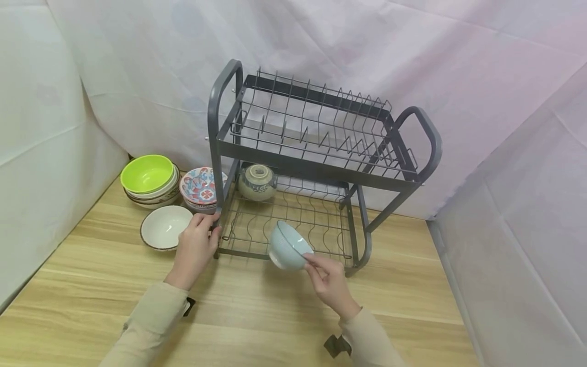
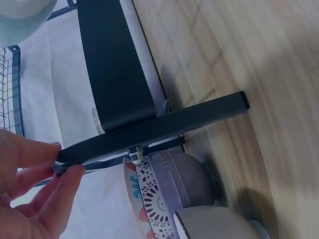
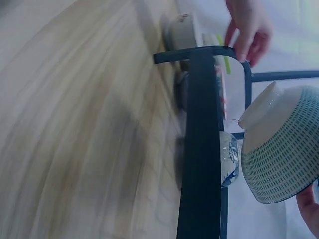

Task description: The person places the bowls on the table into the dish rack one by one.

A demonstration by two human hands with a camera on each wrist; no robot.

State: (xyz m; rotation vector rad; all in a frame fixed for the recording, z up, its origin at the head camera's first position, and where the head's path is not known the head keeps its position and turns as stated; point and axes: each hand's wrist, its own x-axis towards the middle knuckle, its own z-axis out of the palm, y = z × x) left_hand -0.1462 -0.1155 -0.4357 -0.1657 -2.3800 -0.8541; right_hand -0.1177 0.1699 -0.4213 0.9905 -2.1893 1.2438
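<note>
My left hand (image 1: pixel 194 247) grips the near-left post of the grey dish rack (image 1: pixel 321 168), fingers curled around the frame. My right hand (image 1: pixel 327 283) pinches the rim of a pale blue bowl (image 1: pixel 288 245), held tilted just in front of the lower wire shelf (image 1: pixel 293 224), near its front edge. Risk: a rim pinch is a light hold, so the bowl could slip or knock the front rail. The patterned bowl (image 1: pixel 257 182) at the far left of the shelf is well apart.

Lower rack (image 1: pixel 293 224) mostly free
</note>
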